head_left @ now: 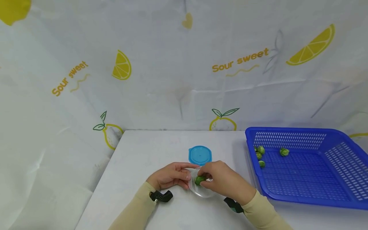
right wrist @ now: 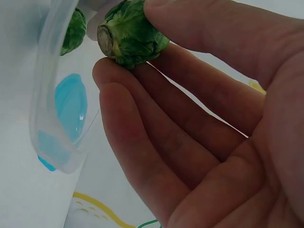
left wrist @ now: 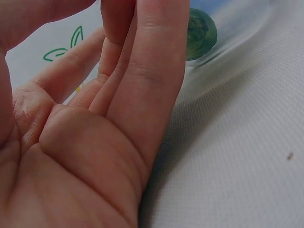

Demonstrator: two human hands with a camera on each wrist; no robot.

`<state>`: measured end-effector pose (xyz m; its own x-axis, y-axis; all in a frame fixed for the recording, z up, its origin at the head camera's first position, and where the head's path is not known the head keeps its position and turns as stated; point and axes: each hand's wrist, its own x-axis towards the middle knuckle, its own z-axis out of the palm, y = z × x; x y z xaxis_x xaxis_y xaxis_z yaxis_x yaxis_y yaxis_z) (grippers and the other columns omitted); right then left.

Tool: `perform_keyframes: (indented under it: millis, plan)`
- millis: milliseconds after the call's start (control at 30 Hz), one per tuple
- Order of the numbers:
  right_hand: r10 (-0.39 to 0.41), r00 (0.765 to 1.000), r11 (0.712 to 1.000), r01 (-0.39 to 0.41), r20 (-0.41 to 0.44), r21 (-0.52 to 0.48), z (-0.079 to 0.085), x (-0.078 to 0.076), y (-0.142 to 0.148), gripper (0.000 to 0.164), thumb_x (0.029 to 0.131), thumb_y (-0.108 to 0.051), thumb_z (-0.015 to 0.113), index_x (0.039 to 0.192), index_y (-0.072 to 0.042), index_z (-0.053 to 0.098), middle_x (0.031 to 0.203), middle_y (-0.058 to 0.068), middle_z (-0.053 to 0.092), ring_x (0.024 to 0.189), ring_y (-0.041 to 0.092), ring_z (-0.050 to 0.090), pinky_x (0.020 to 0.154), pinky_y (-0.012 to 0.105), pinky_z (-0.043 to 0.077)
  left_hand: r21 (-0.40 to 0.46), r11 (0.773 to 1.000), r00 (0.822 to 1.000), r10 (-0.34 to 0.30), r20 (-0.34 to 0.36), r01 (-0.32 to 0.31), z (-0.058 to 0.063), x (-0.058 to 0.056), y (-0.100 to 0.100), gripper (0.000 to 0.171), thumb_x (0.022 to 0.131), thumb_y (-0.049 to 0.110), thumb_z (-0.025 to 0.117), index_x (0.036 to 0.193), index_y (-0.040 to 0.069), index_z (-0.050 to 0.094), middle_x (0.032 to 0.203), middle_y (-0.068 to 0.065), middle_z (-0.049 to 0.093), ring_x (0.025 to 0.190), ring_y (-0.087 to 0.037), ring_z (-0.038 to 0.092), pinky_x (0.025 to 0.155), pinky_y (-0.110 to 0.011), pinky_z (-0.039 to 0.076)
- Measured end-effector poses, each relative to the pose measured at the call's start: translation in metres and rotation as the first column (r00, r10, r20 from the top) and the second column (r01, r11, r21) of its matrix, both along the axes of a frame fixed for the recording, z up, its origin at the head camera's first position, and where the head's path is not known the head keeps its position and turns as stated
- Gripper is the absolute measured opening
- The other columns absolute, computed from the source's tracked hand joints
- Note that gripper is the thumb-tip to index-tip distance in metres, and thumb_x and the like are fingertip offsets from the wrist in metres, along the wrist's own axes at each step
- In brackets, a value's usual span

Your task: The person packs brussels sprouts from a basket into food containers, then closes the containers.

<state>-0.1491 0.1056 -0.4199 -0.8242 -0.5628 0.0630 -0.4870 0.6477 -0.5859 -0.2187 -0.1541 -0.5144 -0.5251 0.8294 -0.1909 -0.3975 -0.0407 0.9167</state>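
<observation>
My right hand point(head_left: 225, 182) pinches a green Brussels sprout point(right wrist: 133, 35) between thumb and fingertips, its pale cut stem showing in the right wrist view. It is held at the rim of a clear plastic container point(head_left: 199, 192). A second Brussels sprout point(right wrist: 73, 32) shows through the container's wall. My left hand point(head_left: 172, 175) holds the container at its left side, thumb at the rim and fingers along the wall. Just behind the container lies a blue lid point(head_left: 200, 155), flat on the white table.
At the right stands a large blue plastic basket point(head_left: 299, 179) with slotted walls. Several Brussels sprouts lie in it, most along its left wall and one sprout point(head_left: 284, 152) nearer the back. A white sheet point(head_left: 172, 80) printed with lemons hangs behind the white table point(head_left: 138, 150).
</observation>
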Motion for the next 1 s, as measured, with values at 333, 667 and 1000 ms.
perform_keyframes:
  millis: [333,667,1000]
  plan:
    - [0.029,1.000,1.000,-0.029,-0.003,0.002,-0.004,0.001,-0.003,0.017,0.087,-0.007,0.088,0.103,-0.010,0.082,0.091,-0.007,0.077,0.082,0.010,0.070,0.074,0.022,0.060,-0.002,1.000,1.000,0.014,-0.011,-0.014,-0.001,0.000,-0.001,0.062,0.103,0.006,0.068,0.161,0.002,0.048,0.098,0.000,0.075,0.082,-0.013,0.078,0.083,-0.031,0.068]
    - [0.046,0.998,0.999,-0.047,0.038,0.013,-0.008,0.002,-0.008,0.013,0.087,-0.006,0.086,0.099,-0.011,0.082,0.086,-0.010,0.075,0.079,0.008,0.067,0.072,0.022,0.058,-0.021,1.000,1.000,0.013,0.003,-0.013,-0.001,0.000,-0.001,0.064,0.102,0.008,0.069,0.162,0.005,0.048,0.096,0.000,0.074,0.082,-0.014,0.078,0.083,-0.030,0.068]
    - [0.056,0.997,0.998,-0.058,0.051,0.033,-0.013,0.002,-0.013,0.012,0.086,-0.007,0.087,0.095,-0.014,0.082,0.082,-0.013,0.071,0.076,0.005,0.062,0.070,0.022,0.055,-0.012,1.000,1.000,0.015,-0.026,-0.015,-0.004,0.001,0.000,0.061,0.102,0.007,0.070,0.160,0.007,0.052,0.093,0.000,0.074,0.084,-0.014,0.079,0.082,-0.030,0.068]
